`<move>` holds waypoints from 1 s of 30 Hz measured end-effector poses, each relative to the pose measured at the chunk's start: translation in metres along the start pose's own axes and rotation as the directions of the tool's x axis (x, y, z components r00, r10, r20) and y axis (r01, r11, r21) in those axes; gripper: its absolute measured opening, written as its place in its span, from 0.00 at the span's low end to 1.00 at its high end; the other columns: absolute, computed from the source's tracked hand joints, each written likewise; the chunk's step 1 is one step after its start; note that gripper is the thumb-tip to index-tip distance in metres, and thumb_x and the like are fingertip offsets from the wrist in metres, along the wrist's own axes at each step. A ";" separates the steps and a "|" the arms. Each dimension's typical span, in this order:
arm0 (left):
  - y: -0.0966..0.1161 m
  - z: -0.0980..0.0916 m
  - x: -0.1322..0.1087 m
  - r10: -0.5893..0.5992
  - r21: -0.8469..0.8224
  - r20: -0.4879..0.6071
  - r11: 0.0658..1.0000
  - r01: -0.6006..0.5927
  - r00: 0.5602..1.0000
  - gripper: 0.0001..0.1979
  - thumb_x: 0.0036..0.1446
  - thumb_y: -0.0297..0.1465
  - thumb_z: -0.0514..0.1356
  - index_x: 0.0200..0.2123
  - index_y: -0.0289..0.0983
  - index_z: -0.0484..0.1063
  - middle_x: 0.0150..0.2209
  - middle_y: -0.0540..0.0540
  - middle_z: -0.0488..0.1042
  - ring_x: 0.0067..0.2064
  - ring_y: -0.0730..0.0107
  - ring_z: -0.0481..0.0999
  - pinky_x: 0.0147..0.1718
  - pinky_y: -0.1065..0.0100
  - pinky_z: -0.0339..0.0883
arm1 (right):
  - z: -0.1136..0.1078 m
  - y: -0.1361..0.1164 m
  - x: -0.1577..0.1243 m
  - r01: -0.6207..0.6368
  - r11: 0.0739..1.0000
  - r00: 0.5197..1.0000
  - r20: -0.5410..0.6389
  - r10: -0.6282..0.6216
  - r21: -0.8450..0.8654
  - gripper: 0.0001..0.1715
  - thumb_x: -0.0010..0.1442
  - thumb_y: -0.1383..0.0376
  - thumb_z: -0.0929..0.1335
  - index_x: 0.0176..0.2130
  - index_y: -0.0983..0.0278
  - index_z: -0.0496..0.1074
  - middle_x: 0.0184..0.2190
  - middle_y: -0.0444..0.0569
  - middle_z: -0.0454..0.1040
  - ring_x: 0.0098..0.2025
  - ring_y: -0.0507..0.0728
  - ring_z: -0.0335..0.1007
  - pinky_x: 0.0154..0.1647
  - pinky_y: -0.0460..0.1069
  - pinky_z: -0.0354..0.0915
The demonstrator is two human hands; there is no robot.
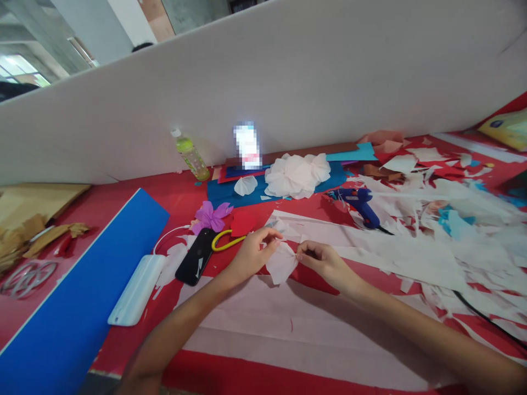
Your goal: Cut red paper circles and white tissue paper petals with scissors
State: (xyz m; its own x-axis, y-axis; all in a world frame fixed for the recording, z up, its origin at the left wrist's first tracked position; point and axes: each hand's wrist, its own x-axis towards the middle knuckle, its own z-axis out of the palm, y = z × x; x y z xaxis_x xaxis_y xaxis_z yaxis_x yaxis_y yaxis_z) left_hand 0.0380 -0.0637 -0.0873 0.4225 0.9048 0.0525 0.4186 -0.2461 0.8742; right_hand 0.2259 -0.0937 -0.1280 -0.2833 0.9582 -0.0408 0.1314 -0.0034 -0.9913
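Just left of the black phone lies a white power bank, its cable arching near the phone's far end. Farther left runs a blue board. Beyond the phone, a yellow-green bottle stands before a white partition.

The counter has a red top, much of it under paper. A broad pale sheet lies spread along the near edge, with a strip of red showing before it. Left of centre, a white power bank, a black phone and a purple flower step away from the near edge. A bottle and blue paper sit towards the far edge — white scraps cover the right end, tan paper the left.
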 end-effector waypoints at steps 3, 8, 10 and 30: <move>-0.002 0.002 0.001 -0.037 -0.163 0.077 0.985 0.049 0.996 0.13 0.54 0.33 0.57 0.43 0.35 0.67 0.41 0.43 0.72 0.43 0.66 0.72 0.40 0.68 0.66 | 0.001 -0.004 -0.002 0.010 1.000 1.000 0.013 -0.009 -0.027 0.13 0.55 0.56 0.64 0.27 0.63 0.65 0.25 0.43 0.66 0.30 0.52 0.60 0.31 0.47 0.57; -0.001 0.008 -0.001 -0.081 -0.243 0.205 0.961 0.131 0.975 0.20 0.45 0.29 0.63 0.44 0.35 0.67 0.40 0.44 0.73 0.43 0.66 0.72 0.39 0.69 0.66 | 0.003 -0.008 -0.005 0.032 0.997 0.999 0.016 -0.031 -0.070 0.12 0.56 0.58 0.64 0.28 0.63 0.67 0.26 0.44 0.69 0.30 0.53 0.62 0.31 0.48 0.58; 0.003 0.009 -0.002 -0.086 -0.212 0.195 0.969 0.128 0.977 0.17 0.45 0.27 0.62 0.42 0.35 0.69 0.40 0.45 0.73 0.42 0.67 0.72 0.40 0.69 0.65 | 0.004 -0.008 -0.006 0.046 0.996 0.999 0.001 -0.046 -0.074 0.11 0.56 0.58 0.64 0.28 0.63 0.67 0.26 0.44 0.69 0.30 0.53 0.63 0.31 0.48 0.58; 0.006 0.013 -0.003 -0.092 -0.259 0.153 0.957 0.130 0.984 0.13 0.47 0.24 0.59 0.39 0.34 0.70 0.41 0.44 0.73 0.44 0.65 0.72 0.40 0.69 0.66 | 0.004 -0.004 -0.008 0.295 0.912 0.943 -0.068 -0.326 -0.284 0.07 0.60 0.65 0.62 0.32 0.61 0.68 0.30 0.46 0.65 0.32 0.53 0.61 0.33 0.49 0.61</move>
State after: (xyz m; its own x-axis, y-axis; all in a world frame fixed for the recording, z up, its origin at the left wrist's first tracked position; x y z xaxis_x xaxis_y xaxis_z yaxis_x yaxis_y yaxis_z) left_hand 0.0500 -0.0724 -0.0882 0.5000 0.8599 -0.1030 0.2473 -0.0278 0.9685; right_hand 0.2236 -0.1026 -0.1241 -0.2457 0.9239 0.2934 0.3062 0.3612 -0.8808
